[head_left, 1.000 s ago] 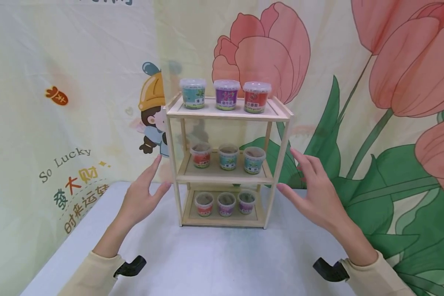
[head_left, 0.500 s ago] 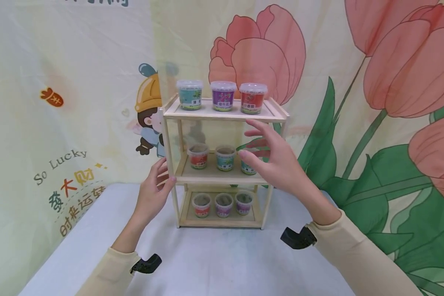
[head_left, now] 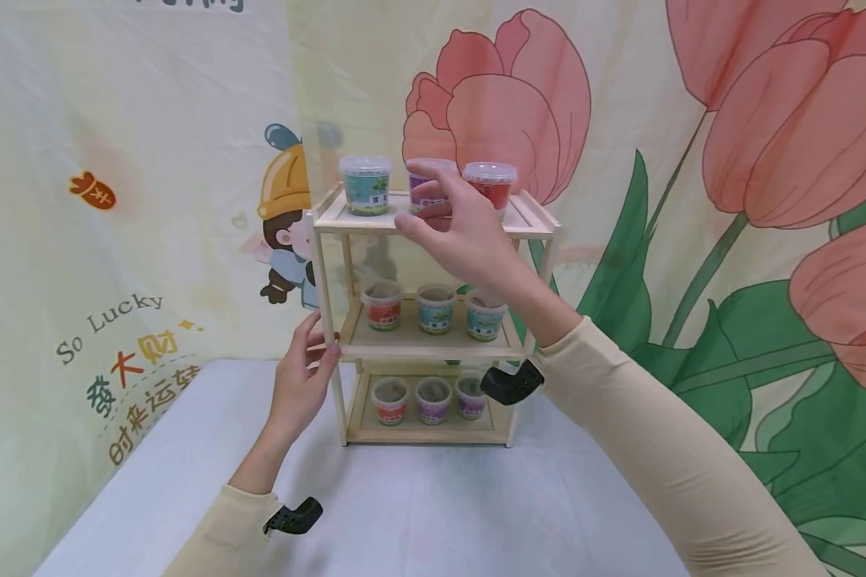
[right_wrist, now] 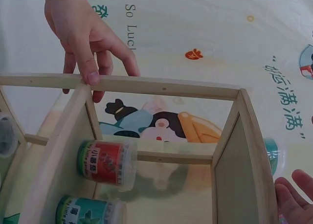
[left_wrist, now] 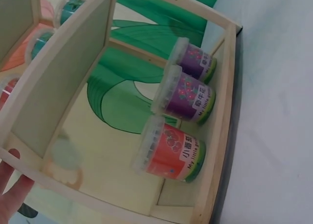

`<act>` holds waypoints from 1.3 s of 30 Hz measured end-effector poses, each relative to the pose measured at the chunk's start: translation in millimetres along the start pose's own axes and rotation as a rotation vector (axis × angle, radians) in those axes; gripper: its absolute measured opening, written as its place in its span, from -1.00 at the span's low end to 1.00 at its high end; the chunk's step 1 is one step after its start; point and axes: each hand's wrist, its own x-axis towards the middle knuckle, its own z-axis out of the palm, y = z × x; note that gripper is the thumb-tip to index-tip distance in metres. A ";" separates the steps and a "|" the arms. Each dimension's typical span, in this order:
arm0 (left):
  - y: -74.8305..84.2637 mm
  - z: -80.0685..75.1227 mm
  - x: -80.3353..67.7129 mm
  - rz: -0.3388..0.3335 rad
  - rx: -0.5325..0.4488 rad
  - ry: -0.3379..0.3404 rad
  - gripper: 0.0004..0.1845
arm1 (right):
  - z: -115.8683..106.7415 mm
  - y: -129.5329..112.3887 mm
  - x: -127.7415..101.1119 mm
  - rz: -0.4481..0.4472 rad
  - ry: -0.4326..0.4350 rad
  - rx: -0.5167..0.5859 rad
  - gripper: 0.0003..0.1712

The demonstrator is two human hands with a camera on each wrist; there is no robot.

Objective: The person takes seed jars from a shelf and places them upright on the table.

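Purple tub half hidden behind spread right hand; left hand grips shelf post.

Wooden rack with 3 shelves stands on a pale table against a tulip-print backdrop. Left hand grips the rack's front-left post at middle-shelf height, thumb and fingers around it. Right hand is raised at the top shelf, fingers spread around the purple tub — contact not clear. On either side of it, a teal tub and a red tub. Middle shelf has 3 tubs, red, teal, teal; bottom shelf 3 more — red, purple, purple. Cream sleeves, black wrist mounts on both arms.
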 end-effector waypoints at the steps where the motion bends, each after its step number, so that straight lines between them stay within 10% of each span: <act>1: -0.5 0.1 -0.3 0.002 0.000 0.000 -0.32 | 2.0 -0.8 4.7 0.008 -0.005 -0.007 -0.29; 29: -16.0 3.1 -1.8 0.015 0.020 0.044 -0.28 | 34.0 -14.7 67.1 0.263 -0.208 -0.217 -0.10; 39: -15.7 3.7 -3.0 0.024 0.008 0.026 -0.28 | 50.9 -9.4 78.7 0.234 -0.153 -0.235 -0.24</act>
